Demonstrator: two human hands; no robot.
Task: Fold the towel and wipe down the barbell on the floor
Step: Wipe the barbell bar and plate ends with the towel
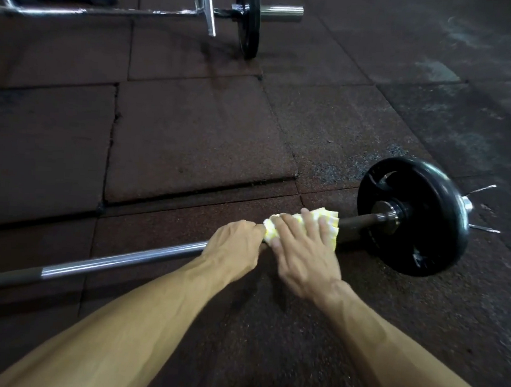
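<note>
Hands meet on the barbell shaft (120, 260), which lies on the rubber floor tiles (191, 148) and runs from far out past the left hand to just beyond the right one. The right hand (304, 255) lies palm down over a folded yellow-and-white towel (321, 219), fingers spread and curled across the cloth, pressing it around the bar (the towel wraps the shaft so the metal under it is hidden). The left hand (233, 245) sits just beside it, touching the towel's near edge, closed over the bare bar with knuckles up. Directly past the right hand's fingertips, the dark part of the shaft runs into a black weight plate (413, 216) standing on its edge. Well ahead of both hands, a second loaded bar (251, 18) rests by a chrome frame (209, 10).
</note>
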